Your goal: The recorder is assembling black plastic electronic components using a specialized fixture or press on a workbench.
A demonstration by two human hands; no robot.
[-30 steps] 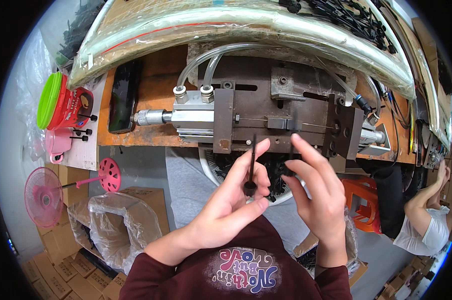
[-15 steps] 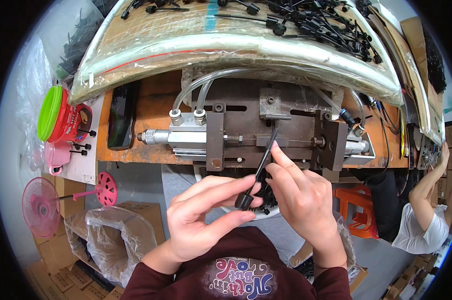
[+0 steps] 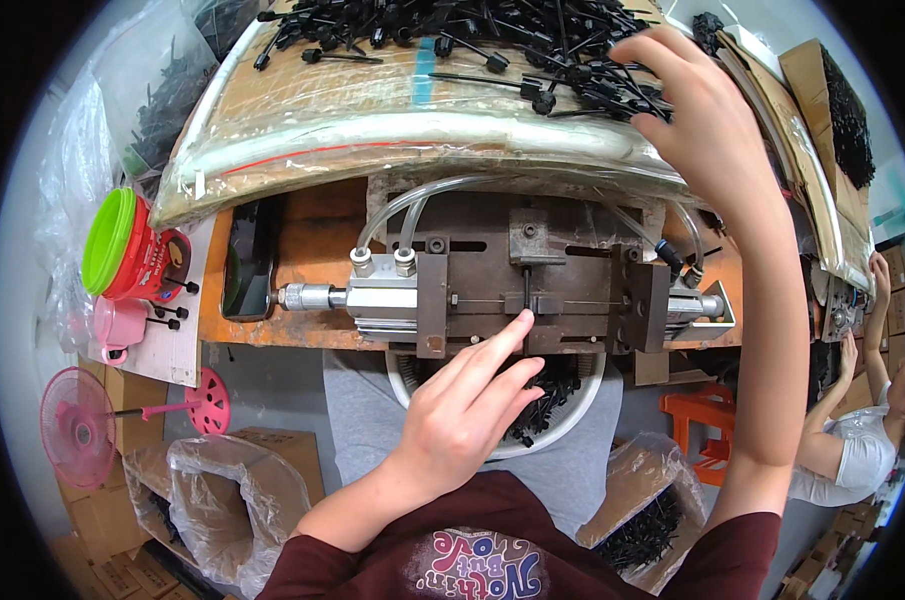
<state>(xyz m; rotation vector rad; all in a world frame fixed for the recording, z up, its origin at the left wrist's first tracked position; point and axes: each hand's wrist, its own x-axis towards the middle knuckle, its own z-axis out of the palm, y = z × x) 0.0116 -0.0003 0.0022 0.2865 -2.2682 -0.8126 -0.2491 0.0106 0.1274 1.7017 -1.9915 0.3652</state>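
Dark brown metal formed the base plate (image 3: 487, 265) of the bench fixture, and one black stemmed part (image 3: 527, 290) lay across its small centre block (image 3: 548, 304), upper end close below the bolted bracket (image 3: 537, 238). On either side stood an air cylinder, the left one (image 3: 384, 312) with clear hoses (image 3: 422, 195) rising from it. The left hand (image 3: 447, 430) rested its index fingertip on the part – other fingers and thumb spread, no pinch visible – and partly hid the lower end. Meanwhile the right hand (image 3: 697, 125) reached over the loose heap (image 3: 572, 75) on the cardboard-surfaced tray (image 3: 317, 110), its thumb and fingers apart; whether they touched a piece, I could not tell. Placing this single part looked done or nearly so, judging by how it lay, while the plentiful heap suggested that much was left to handle. Below the bench, the white-rimmed basin (image 3: 395, 385) held more black pieces (image 3: 542, 410), perhaps ones already worked, and the plastic-lined carton (image 3: 612, 450) near the right forearm held others – though nothing visible showed which, if any, were finished.
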